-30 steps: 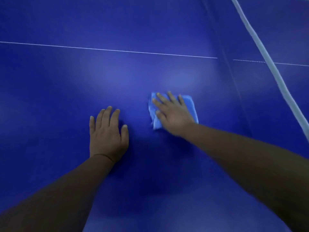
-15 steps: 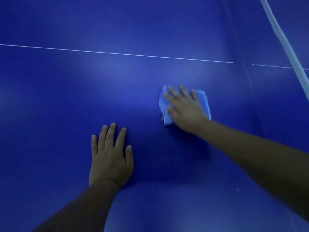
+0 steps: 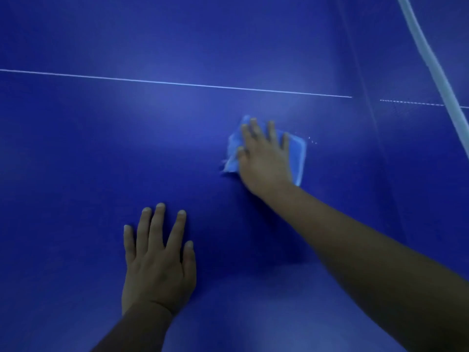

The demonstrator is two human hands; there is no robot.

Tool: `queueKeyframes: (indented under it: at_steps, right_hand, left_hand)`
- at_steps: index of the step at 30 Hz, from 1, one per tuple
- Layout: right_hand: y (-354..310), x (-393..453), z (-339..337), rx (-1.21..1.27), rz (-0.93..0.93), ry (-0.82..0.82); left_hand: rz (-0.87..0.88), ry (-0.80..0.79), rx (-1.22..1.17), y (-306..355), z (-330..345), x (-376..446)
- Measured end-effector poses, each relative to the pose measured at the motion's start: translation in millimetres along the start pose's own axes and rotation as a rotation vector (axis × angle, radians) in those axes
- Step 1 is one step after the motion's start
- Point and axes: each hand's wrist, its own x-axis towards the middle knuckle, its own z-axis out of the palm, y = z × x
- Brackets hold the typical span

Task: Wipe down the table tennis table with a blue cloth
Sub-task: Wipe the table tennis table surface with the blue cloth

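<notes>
Nearest: my L forearm entered from the bottom edge, running up to my left hand [image 3: 157,265], which lay palm-down and flat on the table tennis table [image 3: 76,174]. Fingers [image 3: 156,224] were straight and slightly spread, pointing away from me; thumb lay alongside on the R. It held nothing, just rested on the blue surface.

Mid-field: my R forearm came in from the lower-R corner, angled up and to the L. My right hand [image 3: 264,161] was flat, palm-down, pressing on the blue cloth [image 3: 297,153] w/ straight fingers spread over it; no curl or pinch round the fabric.

The cloth lay flat on the table, beyond and R of my left hand, well apart from it. It looked folded, roughly rectangular; long axis approx. near-to-far, tilted a little. Its L edge was ruffled and blurred. A few pale specks [image 3: 312,141] sat just R of it.

Far: a thin white line [image 3: 177,83] crossed L to R beyond the cloth. A pale band [image 3: 431,59] ran diagonally at upper R.
</notes>
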Motion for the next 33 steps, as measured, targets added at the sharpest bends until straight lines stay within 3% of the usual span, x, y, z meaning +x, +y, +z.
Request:
queueKeyframes:
  at_steps: [2, 5, 8, 12, 14, 15, 19, 21, 23, 27, 30, 33]
  right_hand:
    - [-37.5, 13.9, 6.7, 0.023, -0.150, -0.029]
    - [-54.5, 76.9, 0.4, 0.054, -0.143, -0.064]
    - [-3.5, 113.3, -6.5, 0.006, 0.079, -0.036]
    - [102.3, 59.3, -21.2, 0.054, 0.468, 0.055]
    - [100.5, 37.6, -18.6, 0.087, 0.566, 0.073]
    - [80.3, 35.0, -13.8, 0.050, 0.498, 0.081]
    - [-15.3, 66.9, 8.5, 0.001, -0.071, -0.015]
    - [-7.8, 106.3, -2.1, 0.008, -0.064, -0.063]
    - [35.8, 128.1, -11.7, -0.022, 0.101, -0.021]
    - [105.3, 65.3, -12.6, 0.064, 0.386, 0.089]
    - [86.6, 34.4, 3.9, 0.025, 0.148, 0.043]
    - [102.0, 86.8, -9.8, -0.035, -0.023, -0.022]
  left_hand:
    - [-0.003, 0.013, -0.011, -1.0, 0.8, -0.4]
    - [-0.010, 0.013, -0.004, -1.1, 2.7, -0.3]
    - [-0.007, 0.009, -0.012, -0.9, 2.7, 0.4]
    - [-0.007, 0.001, -0.016, -1.5, -1.4, 0.7]
    - [-0.010, -0.010, -0.014, -0.3, -2.3, -0.1]
    - [-0.006, -0.010, -0.017, 0.0, -2.6, 0.2]
    - [-0.004, -0.010, -0.001, -0.4, -2.3, 0.8]
    - [-0.012, -0.022, 0.007, 0.3, -2.1, 0.8]
    - [-0.016, -0.022, -0.001, 1.2, -1.9, 1.0]
    - [-0.017, -0.021, -0.028, 1.3, -2.7, 0.4]
    - [-0.025, -0.023, -0.027, 1.5, -1.7, 0.6]
    - [-0.007, -0.007, -0.025, 1.4, -0.9, 1.5]
